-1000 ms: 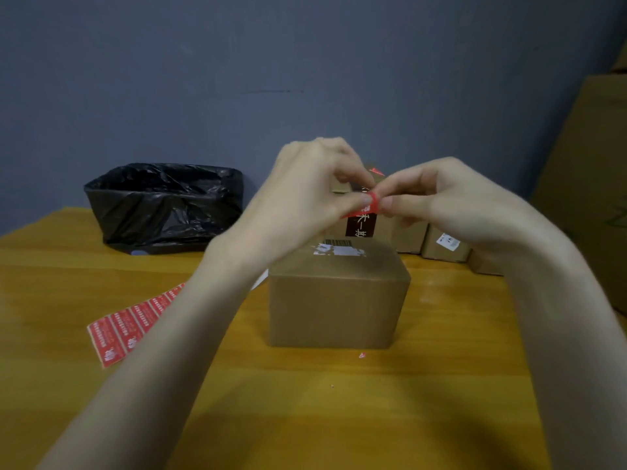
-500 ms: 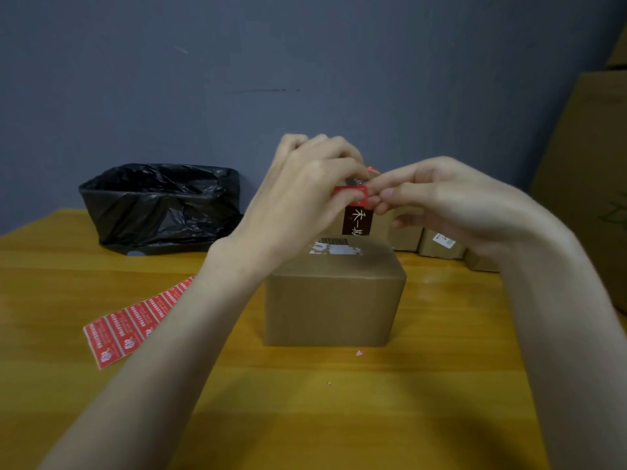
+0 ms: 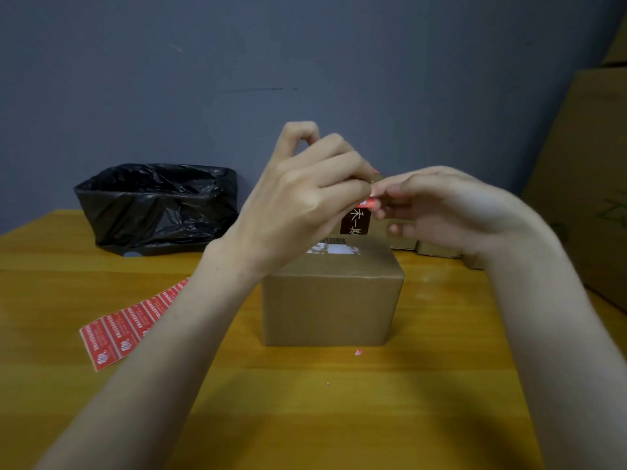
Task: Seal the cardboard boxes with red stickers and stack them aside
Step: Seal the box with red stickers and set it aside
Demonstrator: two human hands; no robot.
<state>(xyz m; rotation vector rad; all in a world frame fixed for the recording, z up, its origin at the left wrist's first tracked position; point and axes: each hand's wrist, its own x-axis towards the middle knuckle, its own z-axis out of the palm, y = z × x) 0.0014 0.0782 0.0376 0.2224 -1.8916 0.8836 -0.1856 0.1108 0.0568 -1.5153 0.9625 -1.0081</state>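
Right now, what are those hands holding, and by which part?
A small red sticker, pinched at one end by the left hand and at the other by the right hand.

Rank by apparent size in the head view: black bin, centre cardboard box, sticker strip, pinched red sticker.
1. black bin and cardboard box: alike, bin sits farther, so unranked.
2. sticker strip.
3. red sticker, mostly hidden.

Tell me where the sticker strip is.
In the head view, the sticker strip lies flat on the table, left of the box and in front of the black bag, its far end hidden behind the left forearm.
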